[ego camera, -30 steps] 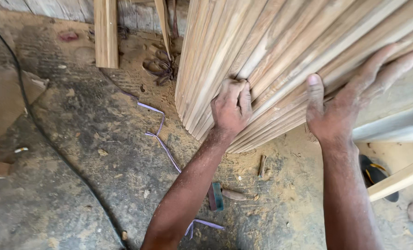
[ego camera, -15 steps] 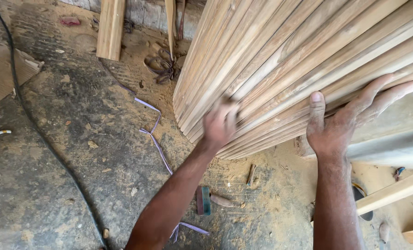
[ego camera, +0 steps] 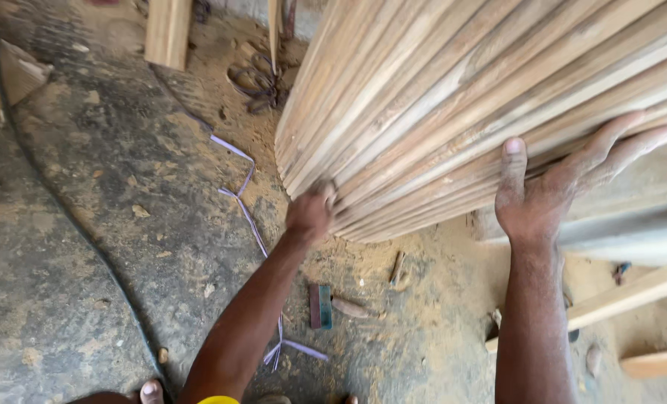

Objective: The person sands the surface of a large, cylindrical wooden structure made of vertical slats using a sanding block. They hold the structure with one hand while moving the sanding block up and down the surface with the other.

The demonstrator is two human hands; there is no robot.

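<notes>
A big stack of long pale wooden slats [ego camera: 453,90] leans across the upper right, its lower ends resting near the dusty floor. My left hand [ego camera: 311,212] is closed at the bottom ends of the slats, fingers curled against them; it is slightly blurred. My right hand [ego camera: 554,187] presses flat against the underside of the stack, thumb up and fingers spread along a slat.
A purple strap [ego camera: 242,202] lies on the concrete floor [ego camera: 87,247], with a black cable [ego camera: 64,209] curving at the left. A small red-and-teal block [ego camera: 319,305] lies in the sawdust. Loose boards [ego camera: 632,295] lie at the right, and a plank [ego camera: 167,30] leans at the top.
My left hand has slid down from the face of the slats to their bottom ends. The right hand keeps its place on the stack. The view has shifted slightly down.
</notes>
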